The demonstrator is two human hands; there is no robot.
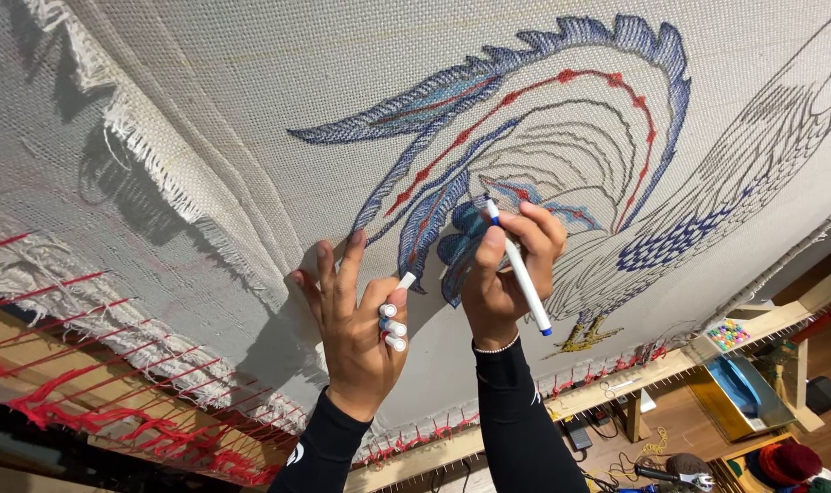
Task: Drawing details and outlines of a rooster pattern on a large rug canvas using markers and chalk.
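The right hand (505,265) is clenched around a blue-capped white marker (517,268), gripping it like a pen with its tip pressed to the stretched canvas (251,82) just above the fingertips. The marker's long barrel slants down past the wrist, its blue end well clear of the cloth. A thin beaded bracelet (496,348) rings that wrist above a black sleeve (525,420).

Just beside it, the left hand (351,310) lies flat against the canvas with fingers spread upward, while three spare markers (392,326) are wedged between its fingers, their white ends pointing toward the right hand.

Under and around the right hand's fingertips runs a drawn bird design (543,128), its tail feathers outlined in blue and red, curving up and away from the hands. Beyond the left hand, a frayed fringe (151,155) hangs off the cloth, and red threads (114,402) run along the wooden frame (616,383) below both wrists. Farther past the right forearm sit a blue tool (739,388) and a tray of coloured beads (728,333).
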